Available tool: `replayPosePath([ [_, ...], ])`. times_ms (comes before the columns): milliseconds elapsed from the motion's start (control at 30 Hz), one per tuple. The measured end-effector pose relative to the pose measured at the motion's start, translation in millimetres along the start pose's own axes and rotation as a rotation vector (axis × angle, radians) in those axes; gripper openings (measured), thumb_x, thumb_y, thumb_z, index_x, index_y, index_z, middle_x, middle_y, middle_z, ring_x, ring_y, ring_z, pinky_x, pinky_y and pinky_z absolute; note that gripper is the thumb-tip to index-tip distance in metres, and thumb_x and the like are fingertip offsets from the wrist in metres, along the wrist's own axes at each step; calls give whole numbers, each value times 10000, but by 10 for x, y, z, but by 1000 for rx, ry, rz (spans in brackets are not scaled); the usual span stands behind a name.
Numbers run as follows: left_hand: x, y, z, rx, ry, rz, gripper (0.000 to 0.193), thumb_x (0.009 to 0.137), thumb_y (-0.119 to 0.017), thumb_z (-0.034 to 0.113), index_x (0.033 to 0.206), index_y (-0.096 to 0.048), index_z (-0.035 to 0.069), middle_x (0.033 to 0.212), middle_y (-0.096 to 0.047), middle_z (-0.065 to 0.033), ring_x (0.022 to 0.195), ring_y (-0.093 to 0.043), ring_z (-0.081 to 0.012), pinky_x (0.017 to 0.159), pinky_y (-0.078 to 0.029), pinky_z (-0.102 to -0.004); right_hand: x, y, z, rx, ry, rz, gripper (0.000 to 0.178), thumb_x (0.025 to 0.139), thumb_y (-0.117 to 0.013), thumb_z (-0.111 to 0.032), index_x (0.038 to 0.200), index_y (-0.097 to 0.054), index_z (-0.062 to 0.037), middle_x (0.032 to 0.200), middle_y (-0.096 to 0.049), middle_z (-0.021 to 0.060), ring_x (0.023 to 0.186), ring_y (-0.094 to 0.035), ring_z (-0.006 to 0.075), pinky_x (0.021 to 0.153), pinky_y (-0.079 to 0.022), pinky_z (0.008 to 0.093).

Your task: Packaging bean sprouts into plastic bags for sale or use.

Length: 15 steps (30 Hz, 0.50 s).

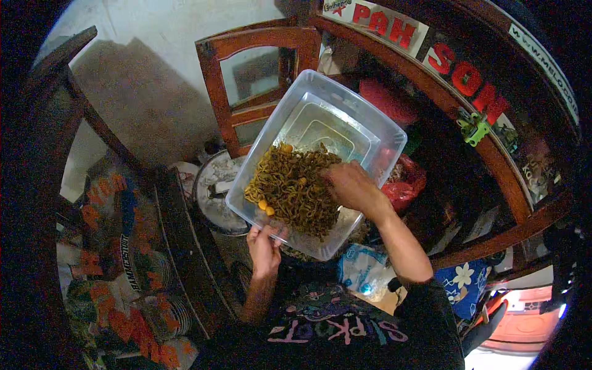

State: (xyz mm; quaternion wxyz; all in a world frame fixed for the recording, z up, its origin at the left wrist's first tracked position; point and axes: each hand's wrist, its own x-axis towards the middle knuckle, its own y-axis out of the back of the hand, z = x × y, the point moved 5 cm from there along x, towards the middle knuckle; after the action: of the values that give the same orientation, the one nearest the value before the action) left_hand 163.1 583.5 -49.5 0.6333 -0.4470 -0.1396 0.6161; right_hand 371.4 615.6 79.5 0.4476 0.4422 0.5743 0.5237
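A clear plastic tub (342, 126) is tilted in front of me. Brown, noodle-like strands (287, 179) are heaped across its near half. A few small orange-yellow balls (263, 205) lie among them, mostly near the tub's left side. With my left hand (264, 250) I grip the tub's near rim, fingers showing through the clear wall. My right hand (354, 188) reaches in over the right side, its bent fingers closed in the strands. The fingertips are partly hidden there.
Left of the tub stands a round pan (216, 185) with whitish contents. A glazed wooden door (209, 80) hangs beyond. The wooden cart frame (524, 185) curves along the right, with a green clip (473, 126). Nearby are a red plastic bag (410, 185) and a blue-white packet (364, 268).
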Motion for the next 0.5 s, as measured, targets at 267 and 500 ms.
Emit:
replayPosePath([
  [267,-311,80,-39,90,30,101,177,773,-487,-78,904,-547,24,758,-534,-29,655,-552,-136,606,-555,-308,-177,-300,-92,315,160,37,272,729,-635,-72,995,-605,-22,940,-628,179,905,-598,386,814,-479,458],
  [500,-722,155,-16,14,-16,258,172,766,-512,-72,896,-539,38,763,-531,-33,666,-557,-166,650,-566,-355,-534,-111,-316,360,39,-418,223,697,-651,-122,896,-632,-24,834,-634,203,893,-609,371,768,-480,448],
])
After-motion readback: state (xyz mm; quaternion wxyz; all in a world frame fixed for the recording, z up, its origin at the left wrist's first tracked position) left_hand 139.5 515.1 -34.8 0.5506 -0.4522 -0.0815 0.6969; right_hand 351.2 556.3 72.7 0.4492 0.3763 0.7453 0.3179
